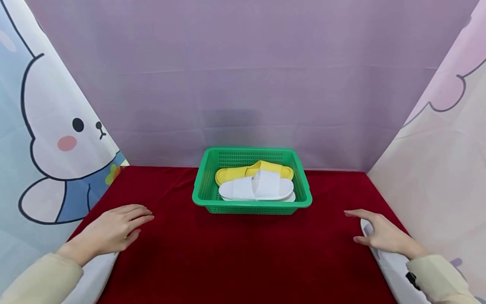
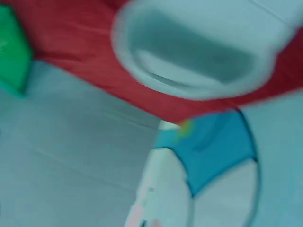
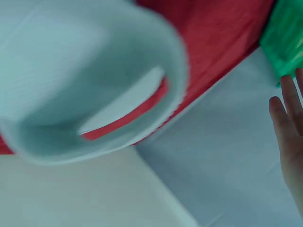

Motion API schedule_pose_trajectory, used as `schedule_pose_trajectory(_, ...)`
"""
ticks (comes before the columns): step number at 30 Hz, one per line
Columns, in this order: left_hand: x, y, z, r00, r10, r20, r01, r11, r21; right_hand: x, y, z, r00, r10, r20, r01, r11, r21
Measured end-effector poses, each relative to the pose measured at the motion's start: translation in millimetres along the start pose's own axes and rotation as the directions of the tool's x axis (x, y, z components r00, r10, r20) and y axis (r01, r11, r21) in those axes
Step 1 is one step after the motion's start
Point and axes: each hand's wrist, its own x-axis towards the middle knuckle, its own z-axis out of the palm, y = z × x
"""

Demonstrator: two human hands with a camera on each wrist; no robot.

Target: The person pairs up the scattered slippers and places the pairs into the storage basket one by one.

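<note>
My left hand (image 1: 115, 228) is held over the left side of the red cloth, fingers loosely extended and holding nothing. Under that wrist a white slipper (image 1: 96, 272) shows in part; its toe end (image 2: 189, 56) looms blurred in the left wrist view. On the right, my right hand (image 1: 381, 232) has thumb and fingers spread apart with nothing between them. Another white slipper (image 1: 391, 266) lies below it, partly covered by hand and sleeve. A green basket (image 1: 252, 207) at the back middle holds yellow slippers (image 1: 231, 174) and white slippers (image 1: 271, 185).
Dark red cloth (image 1: 235, 253) covers the table. Behind the basket hangs a plain purple-grey curtain (image 1: 243, 84). Printed sheets close in both sides, the left sheet (image 1: 57, 109) with a cartoon animal, the right sheet (image 1: 448, 169) pale with pink shapes.
</note>
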Motion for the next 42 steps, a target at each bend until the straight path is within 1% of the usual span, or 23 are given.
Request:
schedule_pose_trajectory(1, -4.7, -5.4, -0.4, 0.999, 0.031, 0.040, -0.032, 0.999, 0.024, -1.0, 5.6, 0.2, 1.000, 0.004, -0.006, -0.004, 1.000, -0.013)
schedule_pose_trajectory(2, -9.6, -11.3, -0.5, 0.994, 0.062, 0.088, -0.065, 0.997, 0.041, -2.2, 11.9, 0.2, 1.000, 0.005, -0.005, -0.005, 1.000, -0.019)
schedule_pose_trajectory(3, -14.9, -17.3, -0.5, 0.987, 0.085, 0.139, -0.092, 0.995, 0.049, -3.5, 17.7, 0.7, 1.000, 0.006, -0.007, -0.007, 1.000, -0.018)
schedule_pose_trajectory(5, -25.6, -29.0, -0.4, 0.968, 0.110, 0.227, -0.125, 0.991, 0.053, -6.8, 29.5, 2.5, 1.000, -0.004, -0.022, 0.004, 1.000, -0.020)
schedule_pose_trajectory(7, -35.7, -40.4, 0.6, 0.952, 0.124, 0.281, -0.144, 0.988, 0.052, -10.3, 40.1, 4.9, 0.999, -0.020, -0.037, 0.019, 1.000, -0.020)
schedule_pose_trajectory(8, -40.7, -46.0, 1.2, 0.947, 0.121, 0.297, -0.143, 0.988, 0.054, -12.1, 44.7, 6.0, 0.999, -0.021, -0.036, 0.020, 1.000, -0.015)
schedule_pose_trajectory(11, -54.2, -60.2, 3.2, 0.946, 0.104, 0.308, -0.138, 0.986, 0.091, -15.8, 56.2, 9.9, 1.000, 0.000, -0.017, 0.000, 1.000, 0.001)
schedule_pose_trajectory(14, -67.0, -71.5, 6.7, 0.949, 0.097, 0.299, -0.138, 0.984, 0.117, -18.0, 64.9, 13.6, 0.999, 0.030, 0.016, -0.030, 0.999, 0.011)
schedule_pose_trajectory(16, -74.5, -78.2, 10.6, 0.949, 0.119, 0.291, -0.161, 0.979, 0.125, -18.6, 69.9, 15.6, 0.999, 0.038, 0.020, -0.039, 0.999, 0.008)
schedule_pose_trajectory(19, -83.8, -88.2, 16.4, 0.940, 0.162, 0.301, -0.214, 0.965, 0.148, -19.1, 76.4, 17.2, 0.999, 0.035, 0.010, -0.035, 0.999, -0.007)
schedule_pose_trajectory(21, -87.9, -93.3, 20.3, 0.930, 0.183, 0.320, -0.242, 0.958, 0.154, -20.2, 79.8, 16.9, 0.999, 0.044, 0.027, -0.044, 0.999, -0.006)
schedule_pose_trajectory(23, -89.1, -95.9, 25.0, 0.917, 0.203, 0.343, -0.266, 0.953, 0.146, -22.4, 83.1, 15.6, 0.998, 0.051, 0.045, -0.051, 0.999, -0.008)
schedule_pose_trajectory(25, -88.0, -96.2, 31.0, 0.907, 0.222, 0.359, -0.281, 0.952, 0.120, -25.7, 85.9, 13.1, 0.993, 0.074, 0.088, -0.075, 0.997, 0.012)
schedule_pose_trajectory(28, -85.6, -95.6, 39.2, 0.885, 0.258, 0.387, -0.318, 0.943, 0.099, -27.8, 89.8, 6.9, 0.980, 0.127, 0.154, -0.139, 0.988, 0.065)
schedule_pose_trajectory(30, -84.5, -95.2, 42.5, 0.870, 0.273, 0.410, -0.337, 0.937, 0.091, -28.0, 90.8, 2.3, 0.964, 0.166, 0.208, -0.192, 0.975, 0.113)
schedule_pose_trajectory(32, -83.7, -95.4, 45.2, 0.854, 0.297, 0.428, -0.361, 0.930, 0.075, -28.0, 91.5, -1.1, 0.952, 0.187, 0.241, -0.226, 0.963, 0.145)
schedule_pose_trajectory(34, -83.4, -95.5, 46.9, 0.842, 0.315, 0.439, -0.374, 0.926, 0.052, -28.5, 91.1, -2.8, 0.948, 0.190, 0.256, -0.235, 0.959, 0.157)
schedule_pose_trajectory(36, -84.1, -96.9, 49.1, 0.828, 0.341, 0.445, -0.399, 0.916, 0.041, -28.5, 90.3, -3.6, 0.946, 0.190, 0.264, -0.238, 0.958, 0.162)
schedule_pose_trajectory(39, -87.3, -100.2, 52.4, 0.817, 0.377, 0.436, -0.429, 0.903, 0.024, -27.2, 90.1, -4.1, 0.945, 0.190, 0.265, -0.235, 0.960, 0.149)
schedule_pose_trajectory(41, -89.4, -102.3, 54.2, 0.810, 0.397, 0.431, -0.446, 0.895, 0.014, -26.5, 90.6, -4.8, 0.940, 0.202, 0.275, -0.248, 0.959, 0.141)
schedule_pose_trajectory(42, -90.2, -102.9, 55.2, 0.810, 0.404, 0.426, -0.447, 0.894, 0.003, -26.4, 91.0, -5.4, 0.938, 0.211, 0.277, -0.255, 0.958, 0.133)
